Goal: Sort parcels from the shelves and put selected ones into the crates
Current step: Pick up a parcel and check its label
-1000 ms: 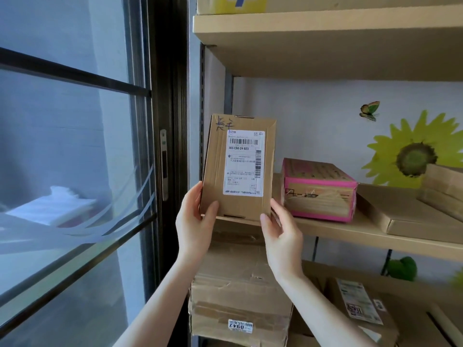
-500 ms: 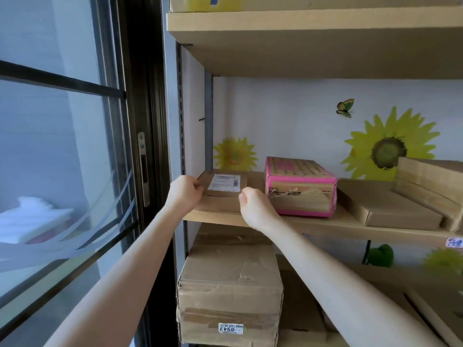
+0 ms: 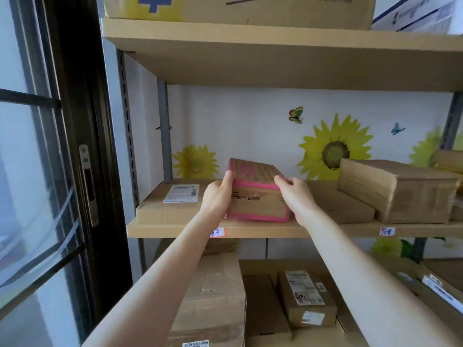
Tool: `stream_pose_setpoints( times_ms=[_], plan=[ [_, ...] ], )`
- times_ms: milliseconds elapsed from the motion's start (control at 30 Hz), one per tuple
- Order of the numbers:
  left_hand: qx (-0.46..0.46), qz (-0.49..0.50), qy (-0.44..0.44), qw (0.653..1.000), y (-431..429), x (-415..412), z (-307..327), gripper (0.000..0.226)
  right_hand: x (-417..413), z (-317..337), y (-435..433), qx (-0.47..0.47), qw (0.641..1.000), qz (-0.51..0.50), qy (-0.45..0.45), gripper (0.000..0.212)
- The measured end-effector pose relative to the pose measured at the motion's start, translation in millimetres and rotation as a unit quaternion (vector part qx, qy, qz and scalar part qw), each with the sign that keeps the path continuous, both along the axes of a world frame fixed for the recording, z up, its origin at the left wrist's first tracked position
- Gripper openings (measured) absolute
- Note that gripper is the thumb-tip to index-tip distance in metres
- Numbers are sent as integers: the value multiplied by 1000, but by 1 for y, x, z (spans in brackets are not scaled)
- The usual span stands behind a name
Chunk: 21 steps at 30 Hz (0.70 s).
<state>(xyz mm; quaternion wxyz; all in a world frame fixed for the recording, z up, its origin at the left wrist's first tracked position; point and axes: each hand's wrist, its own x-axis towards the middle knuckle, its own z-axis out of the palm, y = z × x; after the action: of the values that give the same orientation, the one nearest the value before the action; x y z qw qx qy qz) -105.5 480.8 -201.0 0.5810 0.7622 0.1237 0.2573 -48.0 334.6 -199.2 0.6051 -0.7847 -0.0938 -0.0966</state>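
I'm at the picking stage: my left hand [image 3: 217, 197] and right hand [image 3: 297, 199] both grip the pink-edged box [image 3: 255, 196], one on each side, with my left thumb up along its left edge and my right fingers curled over its top right corner. The box sits near the front of the middle shelf [image 3: 325, 231], just right of a flat labelled parcel [image 3: 172, 205] and left of a low brown box [image 3: 350, 209] and a stack of brown parcels [image 3: 400, 191]. It looks tipped a little, and I cannot tell whether its base is clear of the board. It is plain brown card banded in bright pink tape along its edges, with a pink printed patch on top and dark markings on the near face; no shipping label shows from here. Next, I judge, I must draw it towards me without nudging its neighbours, turn it to find a label, and decide whether it belongs in a crate. No crate is in view, so I would have to turn away from the shelves.
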Motion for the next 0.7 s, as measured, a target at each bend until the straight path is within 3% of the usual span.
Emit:
stream_pose_setpoints(
  times_ms=[100,167,233,333,400,467,567,700],
  plan=[
    [-98,-60,-110,987,-5,0,2,28,3,-9,-12,240,969,25,45,7],
    [-153,-93,-138,974,-7,-5,5,22,1,-14,-19,366,925,90,39,18],
    [-207,-138,-130,960,-9,-9,6,31,1,-18,-23,362,924,122,14,27],
    [-199,-189,-101,956,-14,-15,5,35,-4,-14,-27,219,970,110,-10,22],
    [-177,-191,-77,962,-15,-17,2,46,-7,-9,-29,184,971,150,21,54],
    [-144,-210,-106,961,-20,-21,-3,38,-8,-4,-32,203,948,238,47,80],
    [-50,-166,-168,970,-25,-27,-6,22,-14,-3,-32,259,896,354,72,64],
    [15,-108,-154,982,-24,-33,-5,59,-13,-17,-31,339,864,364,78,55]
  ],
)
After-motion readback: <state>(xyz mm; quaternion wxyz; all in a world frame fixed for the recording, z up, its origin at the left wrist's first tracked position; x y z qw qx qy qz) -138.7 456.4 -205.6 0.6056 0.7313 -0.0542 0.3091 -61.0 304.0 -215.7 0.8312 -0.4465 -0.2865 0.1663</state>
